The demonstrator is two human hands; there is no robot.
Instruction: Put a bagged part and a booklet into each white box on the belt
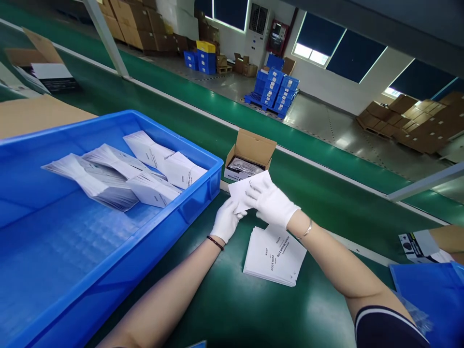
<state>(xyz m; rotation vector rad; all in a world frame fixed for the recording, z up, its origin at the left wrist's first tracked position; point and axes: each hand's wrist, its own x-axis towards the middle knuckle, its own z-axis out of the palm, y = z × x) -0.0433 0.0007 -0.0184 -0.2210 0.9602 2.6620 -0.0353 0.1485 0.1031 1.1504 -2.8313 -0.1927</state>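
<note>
Both my hands wear white gloves and hold one white printed leaflet between them above the green belt. My left hand pinches its lower left corner. My right hand grips its right side. Just beyond the leaflet stands a small open cardboard box with a dark bagged item inside. Below my right wrist lies a stack of the same white leaflets on the belt.
A big blue plastic crate at left holds several bundles of white leaflets. A blue bin and printed cartons sit at right. Stacked blue crates and cardboard boxes stand on the floor beyond.
</note>
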